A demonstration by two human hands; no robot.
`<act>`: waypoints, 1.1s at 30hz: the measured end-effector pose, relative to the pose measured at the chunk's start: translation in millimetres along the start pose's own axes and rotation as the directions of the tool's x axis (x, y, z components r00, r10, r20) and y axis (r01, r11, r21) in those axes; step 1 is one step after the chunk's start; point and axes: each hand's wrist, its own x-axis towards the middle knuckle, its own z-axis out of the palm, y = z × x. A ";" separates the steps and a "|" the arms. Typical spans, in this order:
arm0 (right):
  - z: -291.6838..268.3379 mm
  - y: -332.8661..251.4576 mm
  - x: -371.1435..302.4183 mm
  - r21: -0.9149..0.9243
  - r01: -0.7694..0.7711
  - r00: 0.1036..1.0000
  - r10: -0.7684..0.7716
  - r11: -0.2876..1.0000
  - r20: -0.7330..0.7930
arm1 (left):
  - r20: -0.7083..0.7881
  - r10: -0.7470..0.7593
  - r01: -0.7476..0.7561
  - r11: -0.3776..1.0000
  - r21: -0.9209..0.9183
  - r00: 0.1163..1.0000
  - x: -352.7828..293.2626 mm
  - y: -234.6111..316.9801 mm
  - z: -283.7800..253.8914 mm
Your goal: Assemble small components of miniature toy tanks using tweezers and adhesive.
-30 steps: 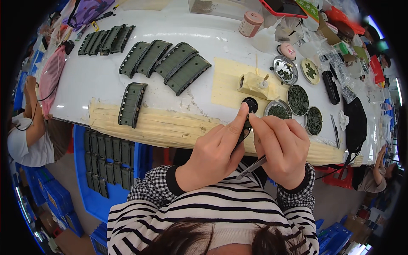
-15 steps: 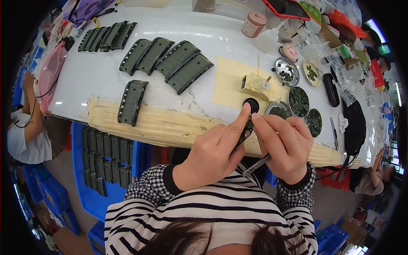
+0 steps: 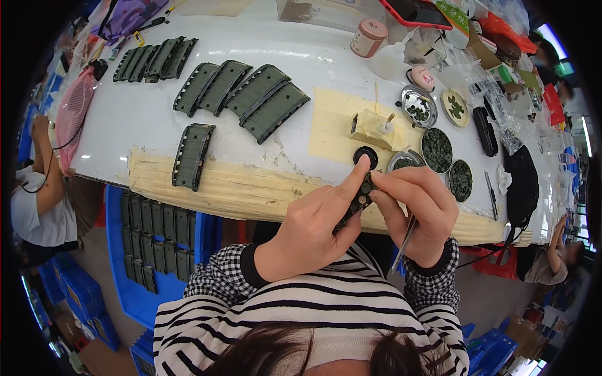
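My left hand (image 3: 310,219) is closed around a dark green curved panel piece (image 3: 362,199), its forefinger stretched along the piece toward the far end. Much of that piece is hidden by my fingers. Thumb and forefinger of my right hand (image 3: 421,207) meet at its right edge; anything tiny between them cannot be made out. Slim metal tweezers (image 3: 403,247) are tucked in the right hand, pointing down toward my body. Just beyond my left fingertip lies a round black ring-like part (image 3: 365,154). Right of it, a round tin (image 3: 405,160) of small dark green pieces is partly covered by my right hand.
Two more tins (image 3: 437,150) of green pieces, a metal dish (image 3: 418,105) and a taped block (image 3: 375,130) stand beyond my hands. Several curved green panels (image 3: 268,103) lie at left. A blue crate (image 3: 164,282) of panels sits below the taped table edge (image 3: 244,189).
My right fingers have shifted a little along the piece's edge and spread slightly. The tweezers have swung from pointing lower left to pointing more steeply down. The whole view has tilted slightly.
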 end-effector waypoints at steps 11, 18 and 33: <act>-1.0 0.4 2.9 0.076 -0.034 0.997 0.029 0.997 0.067 | 0.077 -0.065 0.063 0.998 0.022 0.995 -4.0 2.0 -4.5; -0.2 4.6 2.4 0.080 0.009 0.994 -0.018 0.997 0.106 | -0.007 0.028 -0.028 1.000 0.014 1.000 -4.6 -4.9 2.9; -15.5 27.1 18.3 0.012 -0.249 0.960 0.249 0.968 -0.125 | 0.304 -0.319 0.440 0.606 -0.663 0.898 -6.7 -13.5 -12.7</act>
